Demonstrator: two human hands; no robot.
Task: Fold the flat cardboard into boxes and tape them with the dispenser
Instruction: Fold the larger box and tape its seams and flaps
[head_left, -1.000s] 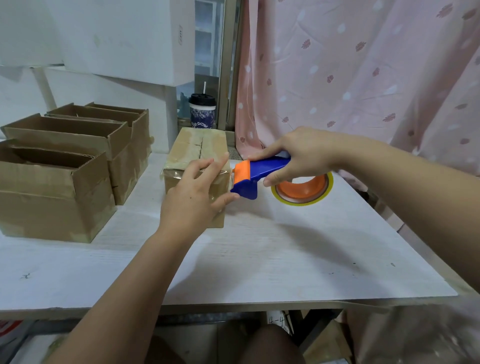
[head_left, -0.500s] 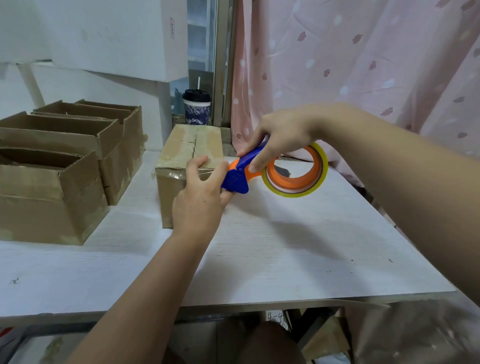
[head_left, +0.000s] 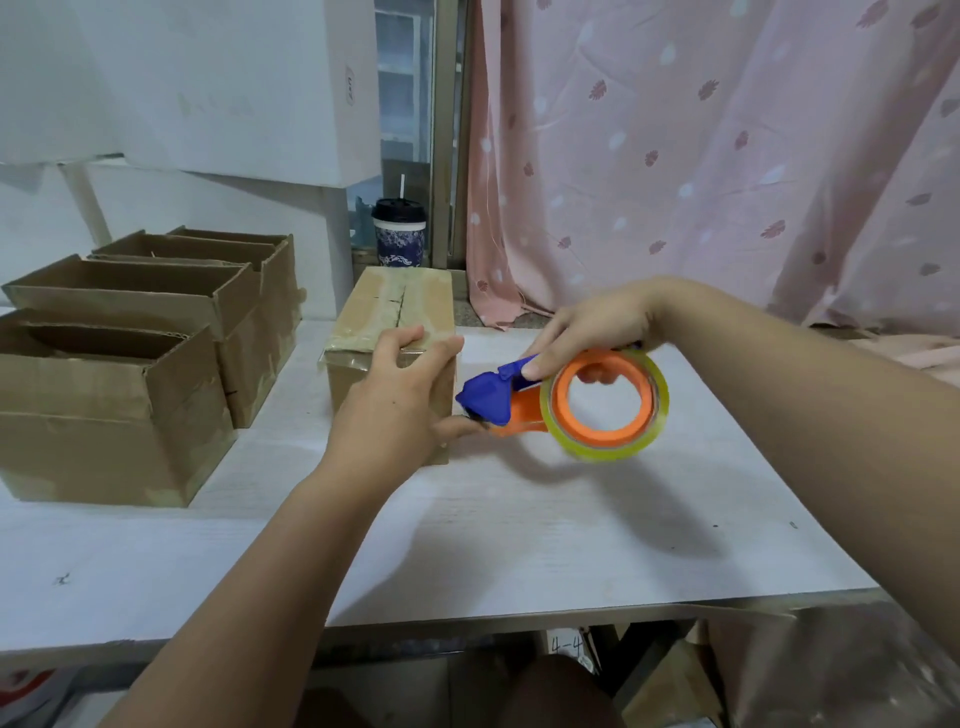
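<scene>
Workbench view, read from left to right. Three open-topped brown cardboard boxes (head_left: 109, 410) stand in a row at the left of the white table (head_left: 519, 545), each touching the next. Just right of them, and apart from them, stands the closed brown cardboard box (head_left: 395, 304), its top seam covered with clear tape. The left hand (head_left: 395, 410) clamps this box at its near right corner. Its fingers curve over the top edge and its thumb runs down the side face.

The blue-and-orange plastic tape dispenser (head_left: 488, 397) is held off the table, its blue head low against the box's right side, beside the thumb. Its roll of clear tape (head_left: 613, 451) hangs to the right. The right hand (head_left: 592, 327) is closed round the dispenser from above, index finger along the blue top and other fingers visible through the orange core. Behind are a lidded patterned cup (head_left: 399, 236) and a pink printed curtain (head_left: 727, 156).

Judgement: the strip is probably ending on the side face and awaiting the cut, though no strip can be made out.

Risks:
- The cutting head lies close to the left thumb, so a sharp twist could nick it.
- A pull without firm bracing could drag the light box or peel the tape.
- A slack cut could let the free end fall back onto the roll.
</scene>
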